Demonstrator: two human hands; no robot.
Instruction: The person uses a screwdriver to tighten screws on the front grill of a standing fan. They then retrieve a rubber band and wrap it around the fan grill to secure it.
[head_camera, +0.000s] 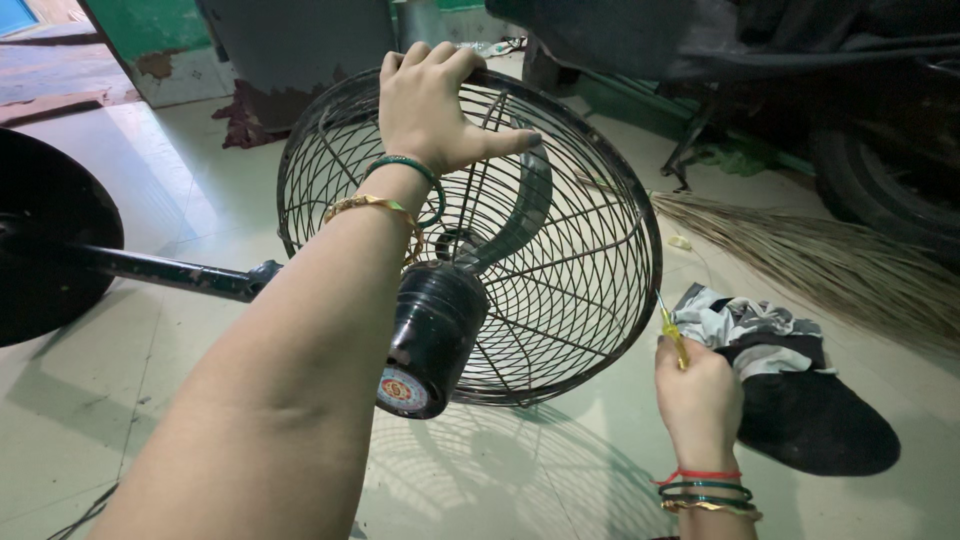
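Observation:
A pedestal fan lies tipped over the tiled floor, its black wire cage (580, 290) facing away from me and its black motor housing (432, 335) toward me. My left hand (430, 105) grips the top rim of the cage. A grey blade (520, 210) shows through the wires. My right hand (697, 400) holds a yellow-handled screwdriver (672, 335), its tip at the cage's lower right rim. Bangles circle both wrists.
The fan's pole (160, 268) runs left to its round black base (40, 240). A striped grey cloth (745, 325) and a black round piece (820, 425) lie at the right. A straw broom (820, 260) lies behind, beside a dark vehicle tyre (890, 190).

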